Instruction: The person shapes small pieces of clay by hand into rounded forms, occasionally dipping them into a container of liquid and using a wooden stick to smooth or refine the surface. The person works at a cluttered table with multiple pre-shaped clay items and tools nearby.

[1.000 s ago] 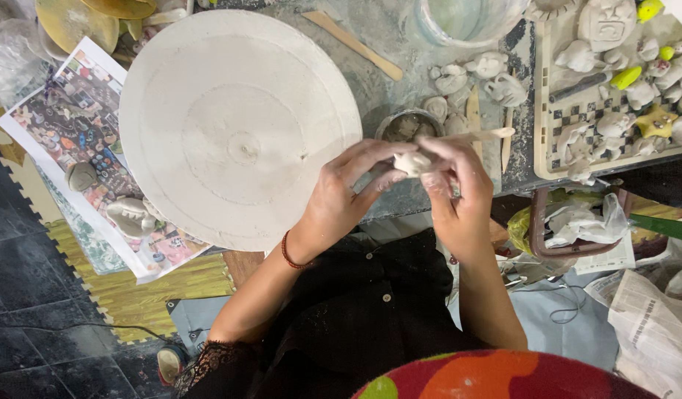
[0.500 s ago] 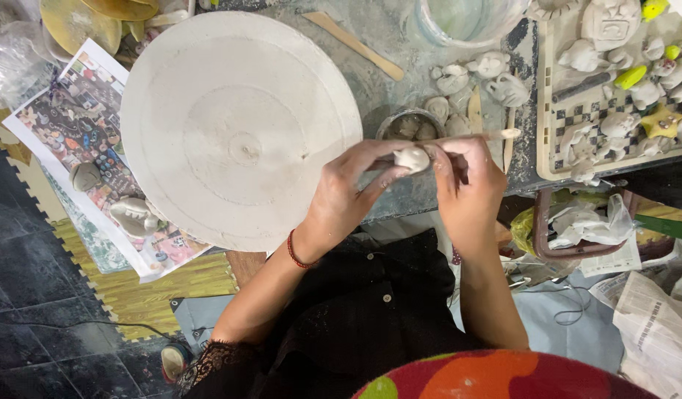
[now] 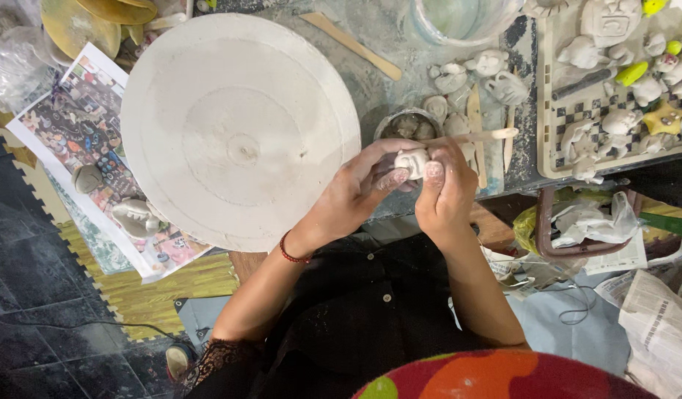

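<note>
My left hand [image 3: 355, 193] cups a small pale lump of unfired clay [image 3: 410, 162] just off the table edge, beside the big round white plaster wheel disc [image 3: 237, 125]. My right hand [image 3: 446, 193] pinches the lump from the other side and grips a thin wooden modelling stick [image 3: 482, 135] across it. My fingers cover most of the clay, so I can't make out its shape. The little metal cup [image 3: 406, 125] behind it is half hidden.

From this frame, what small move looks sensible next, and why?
Probably a short stroke of the thin wooden stick across the small pale clay lump: the left hand cradles the lump, while the right hand holds the stick at it.
</note>
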